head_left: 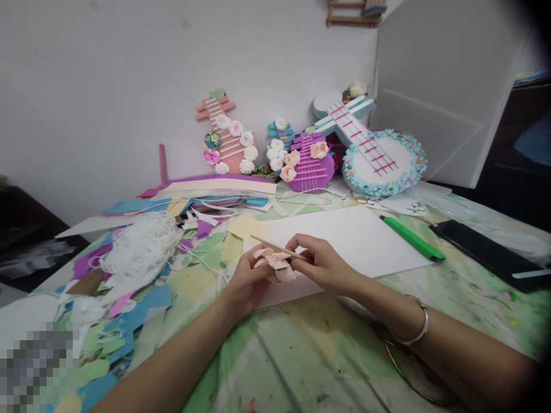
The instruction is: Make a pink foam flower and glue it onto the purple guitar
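Paper flower (pixel 278 265) pinched by left hand (pixel 246 282) fingers; right hand (pixel 322 265) fingers grip, seemingly, a wooden stick (pixel 271 245).

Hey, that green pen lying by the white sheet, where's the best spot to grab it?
Pinch the green pen at mid-barrel from above, with fingers across its narrow width. It lies flat and diagonal on the table along the right edge of the white sheet, and nothing crowds its middle.
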`<state>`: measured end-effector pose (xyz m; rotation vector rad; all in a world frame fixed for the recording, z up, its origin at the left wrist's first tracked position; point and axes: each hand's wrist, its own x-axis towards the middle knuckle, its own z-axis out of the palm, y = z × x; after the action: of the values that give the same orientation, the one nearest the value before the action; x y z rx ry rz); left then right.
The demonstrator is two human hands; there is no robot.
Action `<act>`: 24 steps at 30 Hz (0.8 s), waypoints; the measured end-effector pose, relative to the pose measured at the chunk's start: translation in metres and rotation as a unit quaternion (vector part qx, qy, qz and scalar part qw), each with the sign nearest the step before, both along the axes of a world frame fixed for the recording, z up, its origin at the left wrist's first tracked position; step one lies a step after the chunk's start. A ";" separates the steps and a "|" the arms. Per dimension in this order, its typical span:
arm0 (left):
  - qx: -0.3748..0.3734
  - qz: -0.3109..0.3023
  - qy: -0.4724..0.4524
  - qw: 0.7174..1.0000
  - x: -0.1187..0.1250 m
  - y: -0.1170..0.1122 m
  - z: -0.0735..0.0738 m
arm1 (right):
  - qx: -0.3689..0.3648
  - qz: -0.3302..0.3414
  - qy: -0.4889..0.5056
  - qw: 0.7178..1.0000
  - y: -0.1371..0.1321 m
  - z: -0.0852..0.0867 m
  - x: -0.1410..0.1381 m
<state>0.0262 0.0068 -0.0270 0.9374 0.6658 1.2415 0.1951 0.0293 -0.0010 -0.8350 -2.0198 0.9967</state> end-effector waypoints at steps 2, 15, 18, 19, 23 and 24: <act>0.012 0.001 0.012 1.000 -0.001 0.001 -0.002 | 0.002 -0.001 -0.006 1.000 0.000 -0.001 0.000; 0.046 0.135 0.201 0.969 0.004 -0.001 0.003 | 0.133 -0.103 -0.074 0.983 -0.002 -0.008 -0.003; 0.089 0.183 0.242 0.949 0.006 -0.003 0.004 | 0.152 -0.125 -0.078 0.977 -0.005 -0.009 -0.004; 0.105 0.194 0.243 0.945 0.006 -0.003 0.004 | 0.155 -0.129 -0.078 0.976 -0.005 -0.009 -0.005; 0.128 0.221 0.228 0.940 0.009 -0.005 0.004 | 0.195 -0.130 -0.071 0.970 -0.008 -0.013 -0.006; 0.122 0.222 0.226 0.941 0.010 -0.005 0.004 | 0.205 -0.124 -0.068 0.969 -0.008 -0.013 -0.006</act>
<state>0.0360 0.0015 -0.0225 1.3496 1.1507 1.5439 0.1890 0.0213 -0.0144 -0.9136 -2.0712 0.3711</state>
